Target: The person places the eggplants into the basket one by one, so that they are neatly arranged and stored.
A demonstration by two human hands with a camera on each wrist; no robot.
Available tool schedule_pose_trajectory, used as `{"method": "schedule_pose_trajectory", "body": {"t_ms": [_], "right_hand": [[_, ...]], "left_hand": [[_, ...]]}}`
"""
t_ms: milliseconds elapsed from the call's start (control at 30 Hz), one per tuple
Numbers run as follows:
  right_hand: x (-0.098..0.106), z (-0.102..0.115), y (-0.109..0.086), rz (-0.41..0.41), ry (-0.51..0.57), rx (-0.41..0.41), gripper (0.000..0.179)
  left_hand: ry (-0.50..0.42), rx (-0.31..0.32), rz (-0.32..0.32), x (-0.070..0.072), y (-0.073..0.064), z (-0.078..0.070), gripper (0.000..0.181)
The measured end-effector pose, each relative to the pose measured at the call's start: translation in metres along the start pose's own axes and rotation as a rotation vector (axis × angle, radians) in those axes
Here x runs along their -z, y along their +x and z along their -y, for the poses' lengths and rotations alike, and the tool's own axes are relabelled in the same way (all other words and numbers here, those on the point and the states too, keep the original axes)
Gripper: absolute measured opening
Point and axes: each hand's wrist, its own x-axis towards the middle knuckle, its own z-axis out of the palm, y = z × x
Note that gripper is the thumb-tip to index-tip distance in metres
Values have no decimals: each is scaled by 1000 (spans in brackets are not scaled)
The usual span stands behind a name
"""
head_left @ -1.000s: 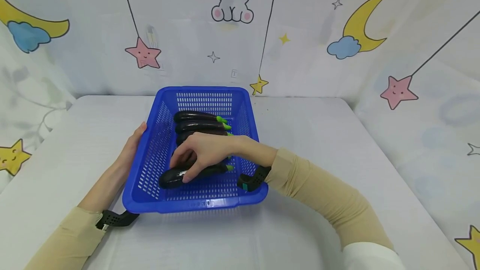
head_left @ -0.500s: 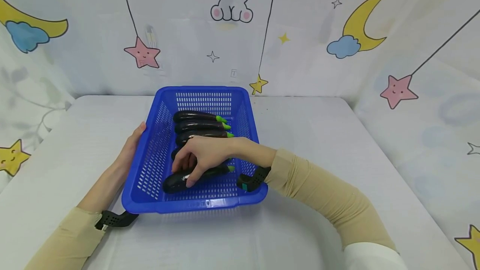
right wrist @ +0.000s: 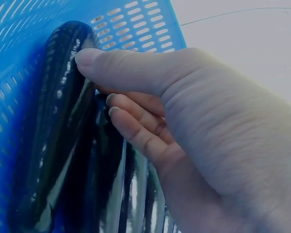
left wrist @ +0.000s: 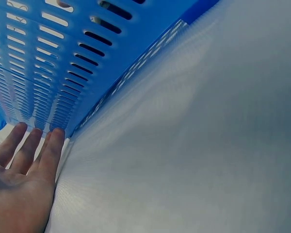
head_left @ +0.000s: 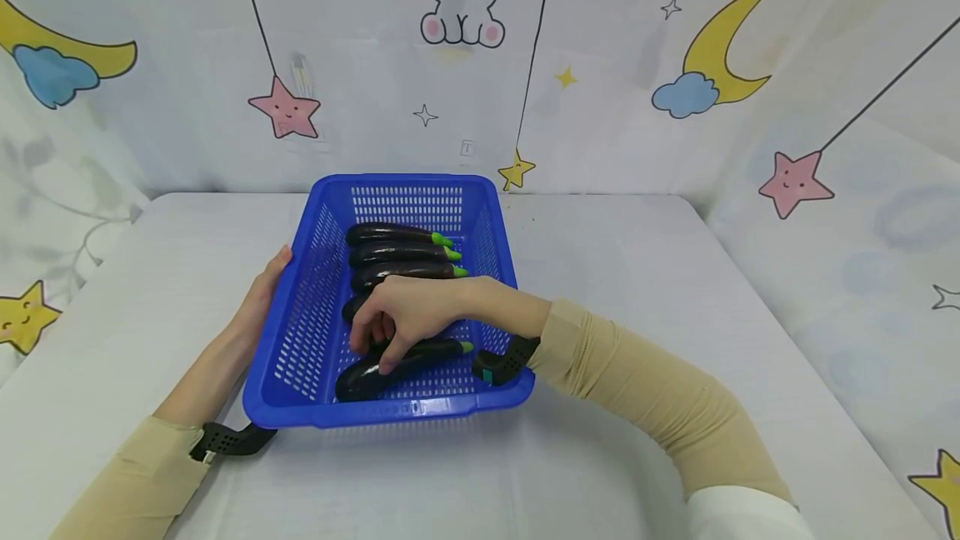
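Observation:
A blue slotted plastic basket stands on the white table, with several glossy dark purple eggplants lying side by side in it, green caps to the right. Over its near half, my right hand pinches the nearest eggplant, which lies tilted by the front wall. In the right wrist view my thumb presses on that eggplant; the fingers on its other side are partly hidden. My left hand rests against the basket's outer left side. From the left wrist, its fingers look straight, tips at the slotted wall.
White cloth covers the table around the basket. A patterned curtain with moons, stars and a rabbit hangs behind and at both sides. Each wrist carries a black strap.
My right hand has drawn the nearest eggplant a little toward the front wall and slightly right. More of the eggplants behind it show. My left hand has stayed at the basket's side.

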Motion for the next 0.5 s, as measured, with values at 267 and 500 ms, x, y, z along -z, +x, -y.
{"method": "schedule_pose_trajectory", "body": {"t_ms": [267,500], "right_hand": [[9,6,-4,-10,15,9,33],[25,16,-16,-14,40,-54,35]], "left_hand": [[3,8,1,-1,0,-1,80],[6,12,-5,-2,0,0,80]]}}
